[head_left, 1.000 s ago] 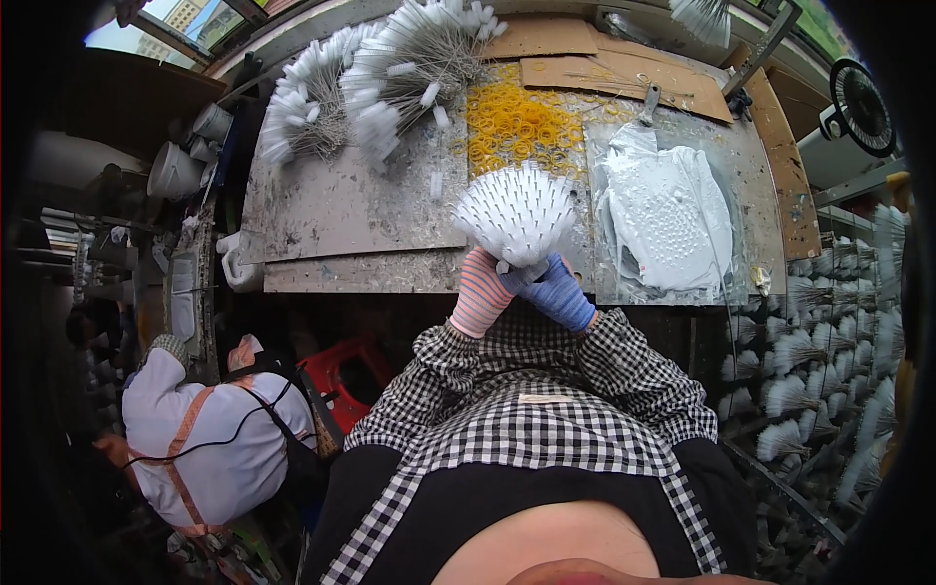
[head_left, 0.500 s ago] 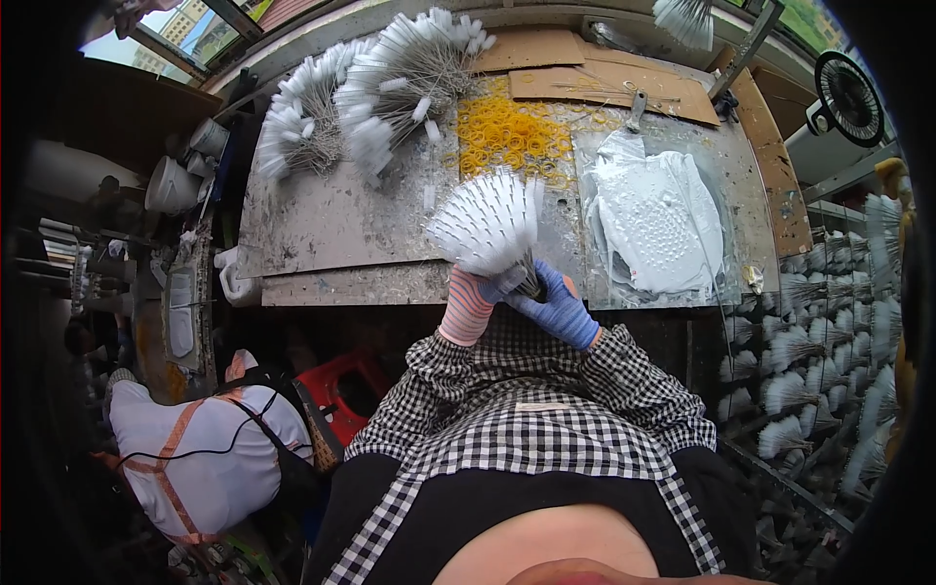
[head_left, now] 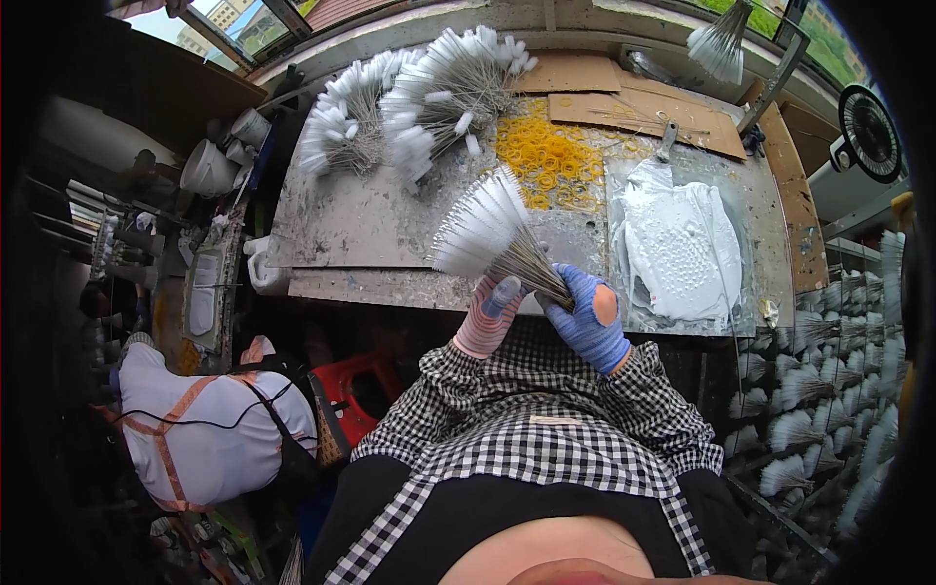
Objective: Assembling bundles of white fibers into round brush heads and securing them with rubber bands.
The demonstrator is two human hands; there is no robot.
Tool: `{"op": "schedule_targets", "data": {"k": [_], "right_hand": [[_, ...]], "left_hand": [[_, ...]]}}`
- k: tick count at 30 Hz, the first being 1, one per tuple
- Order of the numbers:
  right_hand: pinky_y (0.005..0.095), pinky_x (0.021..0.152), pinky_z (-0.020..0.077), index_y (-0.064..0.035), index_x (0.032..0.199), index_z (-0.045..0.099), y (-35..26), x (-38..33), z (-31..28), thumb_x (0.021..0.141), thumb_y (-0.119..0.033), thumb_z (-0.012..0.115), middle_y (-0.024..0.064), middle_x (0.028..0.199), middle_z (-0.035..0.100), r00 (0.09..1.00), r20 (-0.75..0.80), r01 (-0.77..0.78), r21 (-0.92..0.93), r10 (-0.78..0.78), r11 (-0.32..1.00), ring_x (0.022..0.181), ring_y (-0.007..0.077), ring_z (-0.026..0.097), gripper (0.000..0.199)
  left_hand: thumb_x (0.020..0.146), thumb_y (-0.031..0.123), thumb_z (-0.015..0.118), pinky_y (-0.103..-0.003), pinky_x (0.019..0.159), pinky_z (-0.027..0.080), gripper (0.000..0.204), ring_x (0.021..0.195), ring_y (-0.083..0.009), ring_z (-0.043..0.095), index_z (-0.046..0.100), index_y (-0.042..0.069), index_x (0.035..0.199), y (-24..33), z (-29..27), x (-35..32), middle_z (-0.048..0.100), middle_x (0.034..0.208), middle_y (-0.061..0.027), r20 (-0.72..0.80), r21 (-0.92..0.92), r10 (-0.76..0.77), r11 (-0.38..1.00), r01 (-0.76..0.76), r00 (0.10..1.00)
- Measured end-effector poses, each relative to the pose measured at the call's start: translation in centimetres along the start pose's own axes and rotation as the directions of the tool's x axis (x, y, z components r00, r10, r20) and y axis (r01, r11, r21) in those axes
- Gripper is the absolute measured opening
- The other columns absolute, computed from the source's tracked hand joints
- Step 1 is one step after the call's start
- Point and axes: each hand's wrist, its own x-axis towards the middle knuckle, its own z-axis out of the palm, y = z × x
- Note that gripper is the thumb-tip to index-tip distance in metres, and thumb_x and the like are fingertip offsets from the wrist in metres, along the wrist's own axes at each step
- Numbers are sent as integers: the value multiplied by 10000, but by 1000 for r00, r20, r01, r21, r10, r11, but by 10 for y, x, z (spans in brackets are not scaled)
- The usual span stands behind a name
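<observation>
A fanned bundle of small white-bristled wire brushes [head_left: 483,229] is held in front of me, bristles tilted up to the left and wire stems slanting down to the right. My right hand [head_left: 593,327], in a blue knit glove with a hole on its back, grips the lower ends of the stems. Under the bristle side, my left hand [head_left: 485,320] closes around the bundle, its pink striped glove showing a grey-blue thumb; most of its fingers are hidden. Beyond the bundle lie loose yellow rubber bands [head_left: 551,156] on the worktable [head_left: 336,224].
Heaps of similar brushes [head_left: 444,97] lie at the table's back left. White paste [head_left: 682,244], dotted with marks, is spread on the right, with a scraper [head_left: 667,141] behind it. Racks of brush bundles [head_left: 804,429] stand right, below a fan [head_left: 870,134]. A person [head_left: 214,429] is at lower left.
The bundle has turned from bristle tips facing me to a sideways tilt, baring its stems. My right hand has shifted to the stem ends. The whole view has swung slightly.
</observation>
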Motion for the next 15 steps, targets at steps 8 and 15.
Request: {"op": "schedule_targets", "data": {"k": [8,15], "right_hand": [[394,837,512,-8,1053,682,-61,74,-23,827,-181,628,102,824,655,854,427,516,-613,-298,598,821,268,662,289],[424,846,477,-104,1263,632,-102,127,37,827,-230,646,99,813,619,554,206,823,-282,-807,493,878,274,628,454]], "left_hand": [[759,246,802,-437,1052,449,596,1202,-324,594,620,33,1285,114,67,-32,631,1271,-173,505,799,249,-498,-338,827],[907,98,740,-339,949,537,288,1070,-189,668,632,-12,1149,188,13,-39,687,1169,-132,-238,829,-44,512,226,970]]}}
